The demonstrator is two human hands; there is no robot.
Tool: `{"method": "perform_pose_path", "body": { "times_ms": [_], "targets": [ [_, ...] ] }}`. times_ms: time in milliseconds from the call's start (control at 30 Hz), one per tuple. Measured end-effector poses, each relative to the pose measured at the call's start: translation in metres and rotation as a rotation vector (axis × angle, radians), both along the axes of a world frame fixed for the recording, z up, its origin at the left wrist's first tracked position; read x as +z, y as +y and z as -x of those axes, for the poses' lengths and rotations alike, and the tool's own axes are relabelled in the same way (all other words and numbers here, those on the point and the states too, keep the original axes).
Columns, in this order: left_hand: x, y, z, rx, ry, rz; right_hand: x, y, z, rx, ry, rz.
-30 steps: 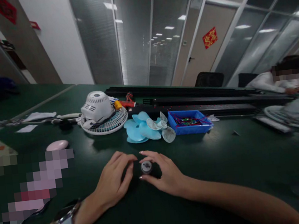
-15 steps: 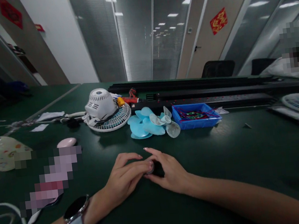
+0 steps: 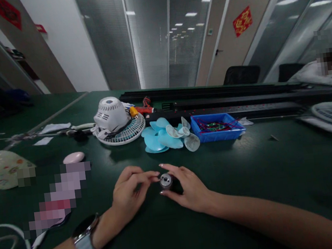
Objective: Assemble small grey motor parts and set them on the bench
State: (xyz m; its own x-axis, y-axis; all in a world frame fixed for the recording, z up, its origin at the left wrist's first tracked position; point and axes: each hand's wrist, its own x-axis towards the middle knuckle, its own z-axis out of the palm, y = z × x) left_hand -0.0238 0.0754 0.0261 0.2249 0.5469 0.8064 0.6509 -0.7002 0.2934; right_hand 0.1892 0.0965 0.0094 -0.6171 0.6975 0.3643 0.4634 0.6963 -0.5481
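A small round metal cylinder (image 3: 166, 181), with holes in its top face, stands on the green table in front of me. My right hand (image 3: 191, 187) curls around it from the right, fingers behind it and thumb in front. Just left of the cylinder, my left hand (image 3: 132, 192) has its thumb and fingertips brought together in a pinch beside the rim. Whatever may be between those fingertips is too small to make out. A watch (image 3: 85, 237) is on my left wrist.
Beyond my hands lie blue fan blades (image 3: 163, 137), a white fan housing (image 3: 110, 115) with its grille, a red drill (image 3: 146, 106) and a blue bin (image 3: 221, 132) of wired circuit boards. A pink mouse (image 3: 74, 157) and white cable (image 3: 25, 240) are at left. A person (image 3: 313, 75) sits far right.
My left hand has come off the top of the metal cylinder and drawn slightly left, uncovering its face. My right hand has stayed around the cylinder.
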Motion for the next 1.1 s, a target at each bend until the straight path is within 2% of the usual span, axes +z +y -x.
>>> {"method": "perform_pose_path", "body": {
  "times_ms": [167,300,367,500,600,700,867,933,1033,1100],
  "targets": [
    [-0.008,0.014,0.004,0.033,0.019,0.289,0.004,-0.002,0.002,0.004,0.015,0.000],
    [-0.016,0.021,0.008,0.004,0.094,0.412,0.012,-0.001,-0.020,-0.120,0.072,0.035],
    [-0.018,0.021,0.009,-0.016,0.120,0.437,0.016,0.000,-0.049,-0.241,0.097,-0.025],
    [-0.021,0.023,0.011,-0.048,0.118,0.461,0.016,-0.001,-0.133,-0.599,0.055,-0.095],
    [-0.023,0.024,0.012,-0.050,0.119,0.470,0.009,-0.009,-0.190,-0.866,-0.046,-0.121],
    [-0.025,0.025,0.013,-0.046,0.129,0.469,-0.001,-0.017,-0.224,-1.021,-0.140,-0.138],
    [-0.024,0.024,0.014,-0.032,0.182,0.501,-0.013,-0.021,-0.235,-1.041,-0.190,-0.137],
    [-0.022,0.022,0.014,-0.008,0.186,0.492,-0.012,-0.021,-0.232,-1.030,-0.179,-0.214],
    [-0.016,0.019,0.013,0.077,0.121,0.424,0.000,-0.024,-0.214,-1.042,-0.192,-0.425],
    [-0.014,0.018,0.012,0.128,0.069,0.362,0.014,-0.028,-0.190,-0.987,-0.237,-0.492]
  ]
}}
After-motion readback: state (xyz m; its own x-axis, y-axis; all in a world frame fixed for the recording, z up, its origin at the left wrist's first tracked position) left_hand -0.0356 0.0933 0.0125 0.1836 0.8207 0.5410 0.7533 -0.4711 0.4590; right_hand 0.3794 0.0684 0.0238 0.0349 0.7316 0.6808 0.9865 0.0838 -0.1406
